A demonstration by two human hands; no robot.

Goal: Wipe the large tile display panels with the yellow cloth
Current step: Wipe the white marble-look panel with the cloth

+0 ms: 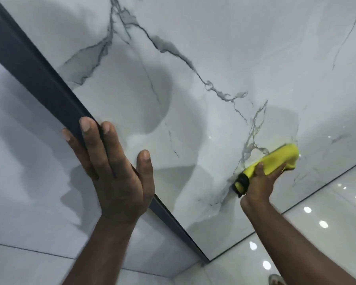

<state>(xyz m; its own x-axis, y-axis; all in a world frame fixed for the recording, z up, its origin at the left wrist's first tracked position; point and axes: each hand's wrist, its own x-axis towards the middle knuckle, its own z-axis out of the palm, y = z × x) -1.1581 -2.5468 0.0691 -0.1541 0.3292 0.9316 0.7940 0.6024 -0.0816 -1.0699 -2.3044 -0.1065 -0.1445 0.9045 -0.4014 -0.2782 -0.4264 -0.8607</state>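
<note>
Cool, even light. My soft grey shadows spread across the glossy panel (214,48); white glare spots dot the floor (341,239). Straight lines bow near the edges, everything slightly soft.

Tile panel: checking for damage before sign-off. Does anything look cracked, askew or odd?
Nothing stands out. The dark lines on the tile panel look like marble veining, not cracks. The right hand presses the yellow cloth to it.
</note>
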